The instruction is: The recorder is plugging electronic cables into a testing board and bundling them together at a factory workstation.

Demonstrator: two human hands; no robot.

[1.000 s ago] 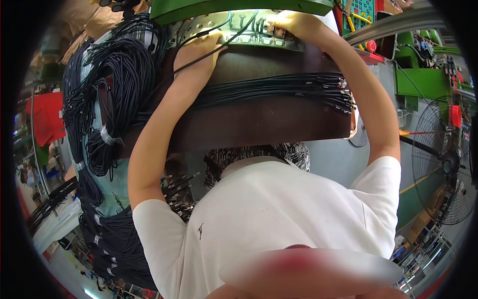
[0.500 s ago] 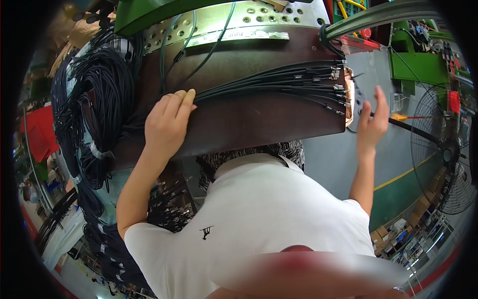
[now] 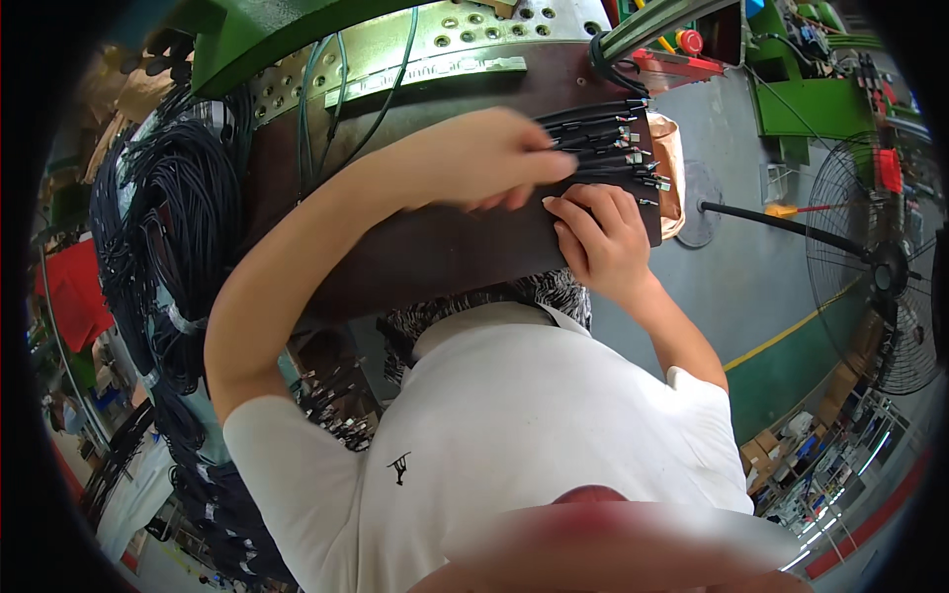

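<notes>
A bundle of black cables (image 3: pixel 593 148) with small metal-tipped connectors lies on the dark brown board (image 3: pixel 435 242), its ends pointing toward the right edge. My left hand (image 3: pixel 504 163) reaches across over the bundle, just left of the connector ends. Motion smears its fingers and hides whether they grip any cable. Beside the nearest cables, my right hand (image 3: pixel 608 232) rests on the board with fingers bent and a gap between thumb and forefinger; nothing shows in it. My left forearm covers the bundle's middle stretch.
Thick coils of black cable (image 3: pixel 183 168) hang at the board's left end. A metal plate with holes (image 3: pixel 474 32) and a green machine frame (image 3: pixel 287 40) stand behind. A brown paper-lined container (image 3: pixel 670 173) sits at the right end; farther right is a fan (image 3: pixel 880 267).
My left hand has left the bundle's left part and swung right to the connector ends. My right hand has come in from the right, down onto the board beside the cables.
</notes>
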